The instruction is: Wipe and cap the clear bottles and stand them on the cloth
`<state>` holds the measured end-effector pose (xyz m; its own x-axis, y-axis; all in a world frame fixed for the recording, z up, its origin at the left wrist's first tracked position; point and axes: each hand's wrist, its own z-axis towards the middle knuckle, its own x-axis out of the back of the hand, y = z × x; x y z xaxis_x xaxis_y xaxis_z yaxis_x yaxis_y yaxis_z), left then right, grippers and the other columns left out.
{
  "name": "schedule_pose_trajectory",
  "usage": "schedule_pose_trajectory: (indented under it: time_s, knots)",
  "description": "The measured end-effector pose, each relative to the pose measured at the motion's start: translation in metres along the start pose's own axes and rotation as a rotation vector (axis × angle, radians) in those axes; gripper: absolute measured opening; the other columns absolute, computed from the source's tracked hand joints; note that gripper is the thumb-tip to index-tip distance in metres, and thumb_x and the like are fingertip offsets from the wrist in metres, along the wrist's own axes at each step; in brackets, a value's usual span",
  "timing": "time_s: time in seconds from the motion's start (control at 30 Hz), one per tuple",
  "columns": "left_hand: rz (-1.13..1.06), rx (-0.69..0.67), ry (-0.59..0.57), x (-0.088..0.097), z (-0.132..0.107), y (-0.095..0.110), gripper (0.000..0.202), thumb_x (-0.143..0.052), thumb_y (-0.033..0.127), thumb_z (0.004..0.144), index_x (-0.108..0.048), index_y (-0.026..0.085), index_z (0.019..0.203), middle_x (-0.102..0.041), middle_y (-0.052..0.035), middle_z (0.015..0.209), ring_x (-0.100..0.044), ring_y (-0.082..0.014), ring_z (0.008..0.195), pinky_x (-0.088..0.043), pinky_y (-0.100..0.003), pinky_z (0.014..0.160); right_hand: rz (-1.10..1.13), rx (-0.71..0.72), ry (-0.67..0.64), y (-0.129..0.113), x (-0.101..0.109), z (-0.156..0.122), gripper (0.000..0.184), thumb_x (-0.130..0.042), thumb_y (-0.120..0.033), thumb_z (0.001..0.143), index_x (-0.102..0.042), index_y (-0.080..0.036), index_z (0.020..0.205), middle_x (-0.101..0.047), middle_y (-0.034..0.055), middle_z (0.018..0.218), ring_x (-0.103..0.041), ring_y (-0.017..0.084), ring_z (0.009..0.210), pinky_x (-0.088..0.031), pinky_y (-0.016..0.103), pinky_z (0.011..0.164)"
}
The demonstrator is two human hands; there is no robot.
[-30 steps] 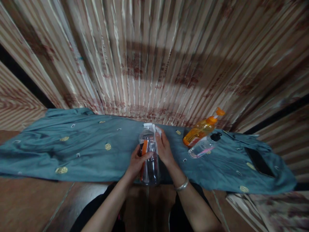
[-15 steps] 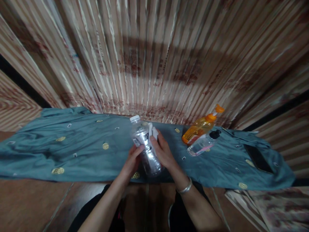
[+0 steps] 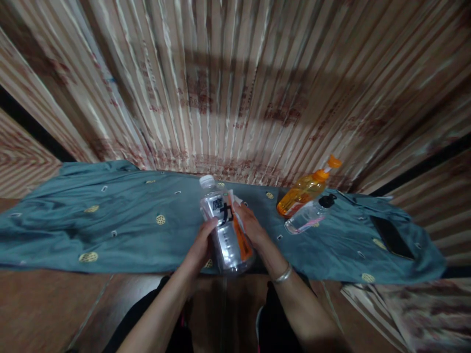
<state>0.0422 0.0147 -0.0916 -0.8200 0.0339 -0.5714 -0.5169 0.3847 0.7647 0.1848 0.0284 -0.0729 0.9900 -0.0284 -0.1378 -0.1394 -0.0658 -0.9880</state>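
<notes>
A clear plastic bottle with a white cap and a silver and orange label is held tilted above the near edge of the cloth-covered surface. My left hand is closed round its left side, thumb on the label. At its right side, my right hand presses a folded white tissue or wipe against the bottle; most of the wipe is hidden by the fingers. A silver bangle circles my right wrist.
Right of my hands lie an orange pump bottle and a clear bottle with a black cap. A black phone lies farther right. Teal patterned cloth covers the surface, and a striped curtain hangs behind it.
The bottle has turned in my hands, so the label's large black characters and orange panel now show. My right hand and the wipe have shifted slightly right around its side.
</notes>
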Motion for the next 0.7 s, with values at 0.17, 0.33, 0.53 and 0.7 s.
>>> schedule_pose_trajectory:
  time_s: [0.17, 0.33, 0.53, 0.7]
  knots:
    - [-0.08, -0.028, 0.096, 0.01, 0.015, 0.017, 0.059, -0.078, 0.062, 0.063, -0.071, 0.016, 0.099, -0.078, -0.0083, 0.09, -0.074, -0.0294, 0.092, -0.057, -0.039, 0.084, -0.282, 0.101, -0.034, 0.015, -0.017, -0.018, 0.048, -0.051, -0.054, 0.093, -0.062, -0.024, 0.129, -0.072, 0.0067, 0.119, -0.065, 0.026, 0.114, -0.046, 0.046, 0.107]
    - [0.079, -0.172, 0.186, 0.028, 0.017, 0.014, 0.06, -0.078, 0.061, 0.063, -0.07, 0.015, 0.101, -0.076, -0.0055, 0.086, -0.072, -0.0233, 0.085, -0.055, -0.032, 0.079, -0.564, 0.447, -0.08, 0.024, -0.032, -0.043, 0.055, -0.04, -0.04, 0.101, -0.039, -0.02, 0.152, -0.037, 0.0092, 0.16, -0.032, 0.022, 0.149, -0.027, 0.042, 0.124]
    - [0.063, -0.101, 0.077, 0.015, 0.005, 0.005, 0.062, -0.088, 0.053, 0.053, -0.072, 0.012, 0.096, -0.077, -0.0072, 0.081, -0.071, -0.0237, 0.077, -0.053, -0.03, 0.07, -0.631, 0.555, -0.071, 0.013, -0.023, -0.042, 0.054, -0.037, -0.039, 0.103, -0.035, -0.022, 0.154, -0.025, 0.0075, 0.165, -0.021, 0.021, 0.153, -0.02, 0.044, 0.126]
    - [0.095, 0.09, -0.066, 0.001, -0.01, -0.004, 0.058, -0.089, 0.051, 0.053, -0.073, 0.011, 0.093, -0.077, -0.0088, 0.077, -0.072, -0.0229, 0.065, -0.052, -0.029, 0.061, -0.239, 0.328, 0.171, -0.003, 0.004, -0.012, 0.056, -0.052, -0.057, 0.092, -0.057, -0.021, 0.135, -0.055, 0.0088, 0.146, -0.045, 0.025, 0.14, -0.032, 0.044, 0.121]
